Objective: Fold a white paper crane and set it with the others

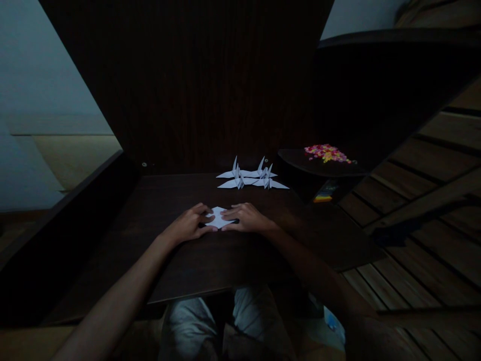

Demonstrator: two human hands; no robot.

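A small piece of folded white paper [218, 218], roughly diamond-shaped, lies on the dark desk in front of me. My left hand [192, 221] grips its left side, thumb at the near edge and fingers over the top. From the right, my right hand [246, 218] holds the other side in much the same way, with both thumbs close together. The fingers cover the paper's side corners. Just beyond are several white origami cranes [240, 181], standing in two rows with wings spread and touching or overlapping.
A dark desk [169, 271] has a raised side panel [63, 225] at left and a tall back panel [210, 85]. On a low corner shelf [300, 163] at right lies a heap of small pink, yellow and red pieces [326, 153]. Wooden slats [413, 265] show at far right.
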